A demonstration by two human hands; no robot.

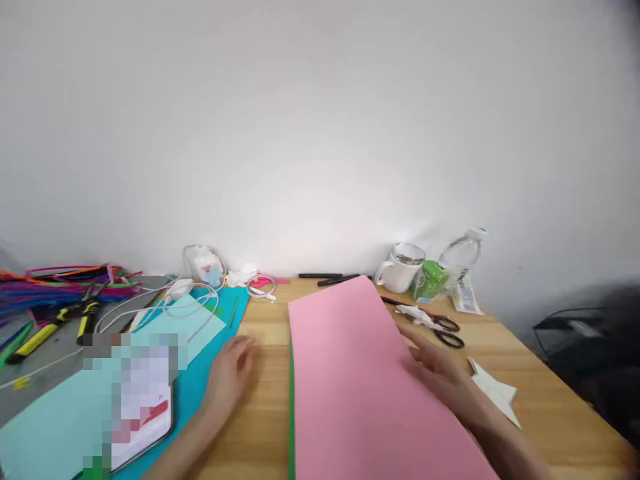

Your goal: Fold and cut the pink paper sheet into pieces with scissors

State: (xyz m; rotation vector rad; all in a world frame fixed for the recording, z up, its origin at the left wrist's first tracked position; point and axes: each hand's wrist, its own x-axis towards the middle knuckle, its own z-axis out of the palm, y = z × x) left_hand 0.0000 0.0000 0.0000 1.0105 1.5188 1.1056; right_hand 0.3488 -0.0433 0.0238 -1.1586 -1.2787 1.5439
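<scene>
A large pink paper sheet (350,380) lies on the wooden table (265,427), on top of a green sheet whose edge (291,427) shows along its left side. My right hand (440,373) rests on the pink sheet's right edge with its fingers stretched out flat. My left hand (231,373) lies on the bare wood just left of the sheets, fingers loosely curled and holding nothing, beside teal paper (200,387). The image is motion-blurred.
Light blue paper (60,420) and a phone or tablet (145,420) lie at left, with pipe cleaners (50,283), pliers (55,323) and white cables (200,293). A white mug (400,267), green box (429,280), plastic bottle (460,257), scissors (443,330) and folded white paper (493,390) sit at right.
</scene>
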